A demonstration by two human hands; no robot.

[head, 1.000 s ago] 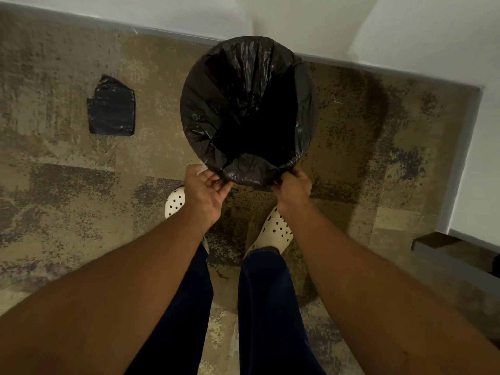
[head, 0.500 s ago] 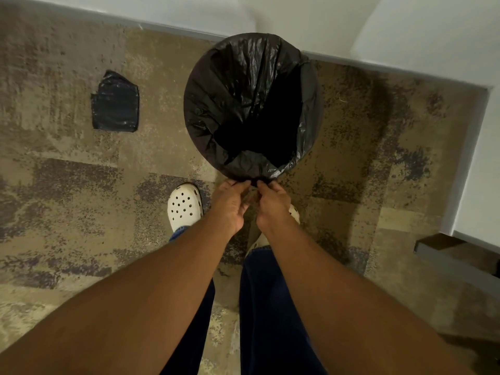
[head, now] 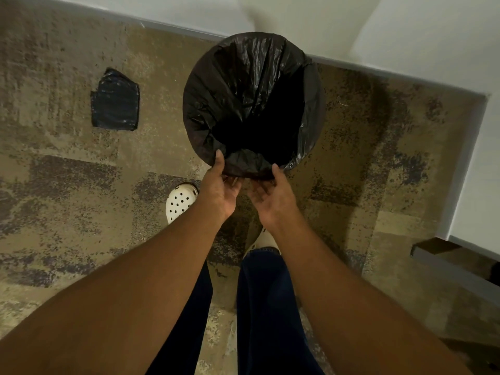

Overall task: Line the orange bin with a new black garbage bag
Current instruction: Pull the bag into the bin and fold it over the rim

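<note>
Thumbs hooked over the near lip, fingers curled loosely beneath it: the left hand (head: 220, 192) and right hand (head: 270, 196) cup the folded edge of the black garbage bag (head: 243, 104), where half a second ago they were pinched together just below the rim. Whether the fingers actually clamp the plastic cannot be told. The bag now drapes the whole mouth of the bin (head: 315, 115), its orange hidden, standing on the carpet (head: 67, 212) against the wall (head: 405, 28); the lining looks nearly finished. A folded black bag (head: 115, 100) lies well apart.
</note>
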